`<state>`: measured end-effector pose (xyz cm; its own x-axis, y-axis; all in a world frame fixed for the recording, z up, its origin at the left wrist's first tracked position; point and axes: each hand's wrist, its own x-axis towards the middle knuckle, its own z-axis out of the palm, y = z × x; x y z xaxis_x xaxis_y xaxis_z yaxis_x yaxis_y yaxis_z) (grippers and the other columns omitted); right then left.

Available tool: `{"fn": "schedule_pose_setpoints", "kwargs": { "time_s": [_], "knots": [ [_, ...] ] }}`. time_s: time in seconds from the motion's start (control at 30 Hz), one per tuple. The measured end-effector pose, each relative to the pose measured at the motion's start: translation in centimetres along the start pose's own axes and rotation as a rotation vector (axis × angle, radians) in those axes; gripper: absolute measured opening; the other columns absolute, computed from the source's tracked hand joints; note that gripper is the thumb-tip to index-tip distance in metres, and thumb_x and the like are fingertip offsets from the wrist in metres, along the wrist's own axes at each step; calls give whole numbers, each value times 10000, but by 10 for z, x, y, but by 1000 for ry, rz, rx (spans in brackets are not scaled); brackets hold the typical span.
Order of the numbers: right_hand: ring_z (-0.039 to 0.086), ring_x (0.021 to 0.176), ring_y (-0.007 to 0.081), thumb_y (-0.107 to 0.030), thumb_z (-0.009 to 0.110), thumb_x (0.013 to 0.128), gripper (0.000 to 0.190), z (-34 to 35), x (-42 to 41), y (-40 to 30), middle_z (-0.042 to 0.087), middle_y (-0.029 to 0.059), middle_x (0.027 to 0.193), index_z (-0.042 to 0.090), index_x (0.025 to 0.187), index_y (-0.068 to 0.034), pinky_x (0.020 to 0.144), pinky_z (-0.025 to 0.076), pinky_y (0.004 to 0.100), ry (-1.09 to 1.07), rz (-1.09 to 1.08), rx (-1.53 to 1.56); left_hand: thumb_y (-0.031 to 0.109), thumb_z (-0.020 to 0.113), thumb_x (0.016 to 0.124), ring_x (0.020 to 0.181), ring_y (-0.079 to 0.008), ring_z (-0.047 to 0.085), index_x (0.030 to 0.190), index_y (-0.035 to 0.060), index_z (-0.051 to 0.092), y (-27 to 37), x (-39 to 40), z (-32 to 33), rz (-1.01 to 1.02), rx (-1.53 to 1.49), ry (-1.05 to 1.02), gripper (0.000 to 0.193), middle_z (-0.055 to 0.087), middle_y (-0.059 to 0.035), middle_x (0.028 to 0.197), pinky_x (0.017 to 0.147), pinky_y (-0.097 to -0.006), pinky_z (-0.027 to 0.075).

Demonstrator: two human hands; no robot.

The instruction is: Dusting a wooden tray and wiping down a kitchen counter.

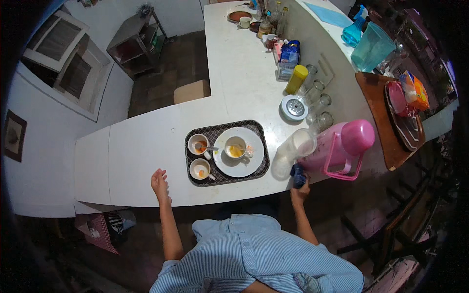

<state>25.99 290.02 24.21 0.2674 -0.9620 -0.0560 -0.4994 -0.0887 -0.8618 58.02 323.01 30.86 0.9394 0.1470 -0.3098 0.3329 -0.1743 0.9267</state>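
My right hand [301,191] grips a small dark blue object [298,175], perhaps a folded cloth, at the counter's front edge. Beside it stand a clear plastic container [284,159] with pale contents and a pink vacuum flask [326,144]. My left hand [159,182] holds nothing, its fingers loosely curled above the white counter [141,146]. Between the hands lies a dark patterned tray [205,129]. On it are a white plate [222,165] bearing a cup [235,141] with yellowish remains, and two more cups, one [194,141] with a spoon [211,148], the other [198,164] with orange remains.
Several upturned glasses [324,102], a yellow-lidded container [297,78] and a glass juicer [295,108] line the partition. Farther back are jars and bottles [264,27]. The ledge carries a spray bottle [353,31] and a teal bin [372,47]. A stool [192,91] touches the counter's inner corner.
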Motion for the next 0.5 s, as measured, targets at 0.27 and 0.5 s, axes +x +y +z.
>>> {"fn": "schedule_pose_setpoints", "kwargs": {
  "time_s": [0.27,0.5],
  "knots": [
    [331,1223,291,136,561,591,658,50,-59,-13,422,164,1260,430,1214,-30,998,275,337,-195,-424,-55,473,427,834,1023,-196,485,1164,34,438,-76,9,-7,-434,10,-447,549,521,-121,1126,851,-341,351],
    [285,1246,296,160,556,539,714,60,-101,-23,396,167,1278,445,1212,-52,1009,267,355,-387,-411,-29,523,360,844,1092,-219,466,1236,13,385,-79,-9,14,-465,-90,-495,644,469,-144,1207,902,-320,332]
  ]
}}
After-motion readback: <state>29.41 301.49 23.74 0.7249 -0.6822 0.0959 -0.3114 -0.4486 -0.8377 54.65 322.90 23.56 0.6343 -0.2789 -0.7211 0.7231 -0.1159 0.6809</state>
